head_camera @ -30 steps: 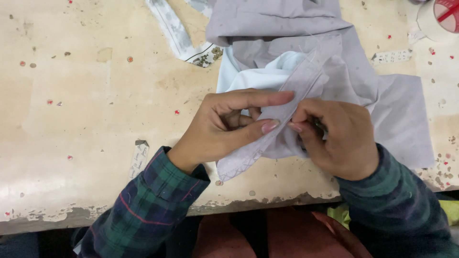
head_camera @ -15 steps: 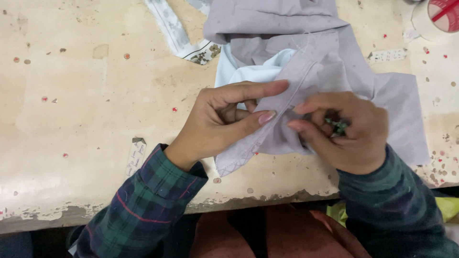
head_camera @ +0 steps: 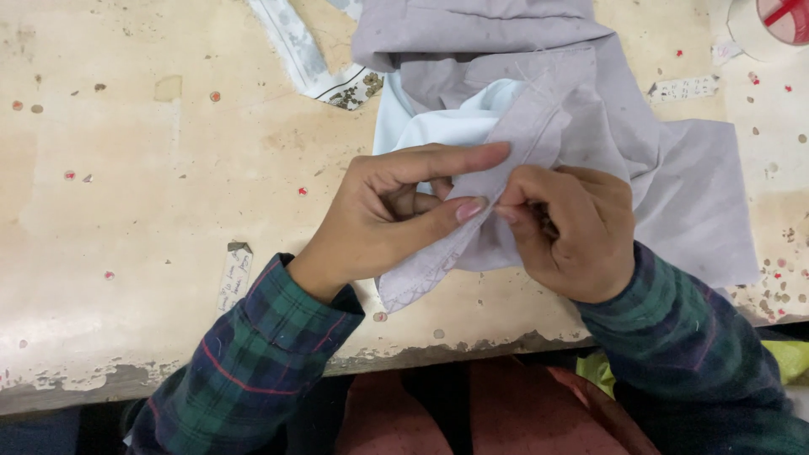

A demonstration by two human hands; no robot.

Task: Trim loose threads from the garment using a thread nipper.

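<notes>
Worn and pale, the worktable (head_camera: 126, 168) is speckled with small red and brown flecks, its near edge chipped and grey. At its near side both hands pinch one stitched edge of a lilac-grey garment (head_camera: 590, 101). The left hand (head_camera: 388, 215) grasps that edge between thumb and forefinger, the forefinger stretched out flat along the top of the fold and the thumb pressed up from beneath, nail showing. The right hand (head_camera: 573, 232) is clenched just beside it, its fingertips touching the same edge right at the left thumb — something small and dark sits inside the curled fingers, too hidden to tell what it is. Below the two hands the seam edge runs down and left, ending in a corner that lies near the table's edge. Behind the fingers a pale blue lining (head_camera: 421, 126) shows from inside the garment, and the rest of the cloth spreads up and to the right in loose folds, flat on the table. Both forearms wear dark green plaid sleeves (head_camera: 253, 362). Farther off, a narrow printed fabric strip (head_camera: 295, 46) lies at an angle by the garment's upper left, a small paper tag (head_camera: 234, 274) lies near the left sleeve, and a roll of tape (head_camera: 771, 25) sits at the far right corner — well apart from the hands.
</notes>
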